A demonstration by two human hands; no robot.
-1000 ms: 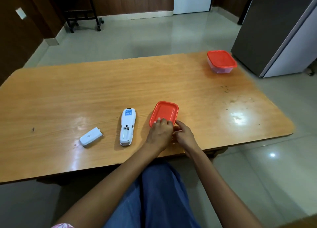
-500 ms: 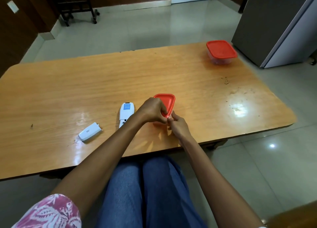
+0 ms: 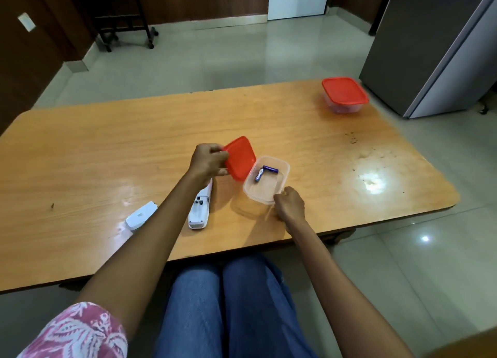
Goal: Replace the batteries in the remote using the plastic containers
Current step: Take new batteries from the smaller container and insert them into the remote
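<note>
My left hand (image 3: 206, 162) holds a red lid (image 3: 240, 158) tilted up, just left of the clear plastic container (image 3: 265, 193) it came off. Two purple batteries (image 3: 265, 172) lie inside that container near its far side. My right hand (image 3: 290, 204) grips the container's near right corner. The white remote (image 3: 200, 208) lies face down by my left forearm with its battery bay uncovered and looking empty; my arm hides its far end. Its white battery cover (image 3: 141, 216) rests further left. A second clear container with a red lid (image 3: 344, 94) stands shut at the table's far right corner.
The wooden table (image 3: 107, 148) has its near edge right above my knees. A grey fridge (image 3: 430, 45) stands close to the far right corner. A dark wheeled stand (image 3: 121, 21) is by the back wall. Small crumbs (image 3: 352, 139) dot the right side.
The red lid has come off the near container: my left hand lifted it up and to the left, exposing the batteries. My right hand now holds the container's near corner.
</note>
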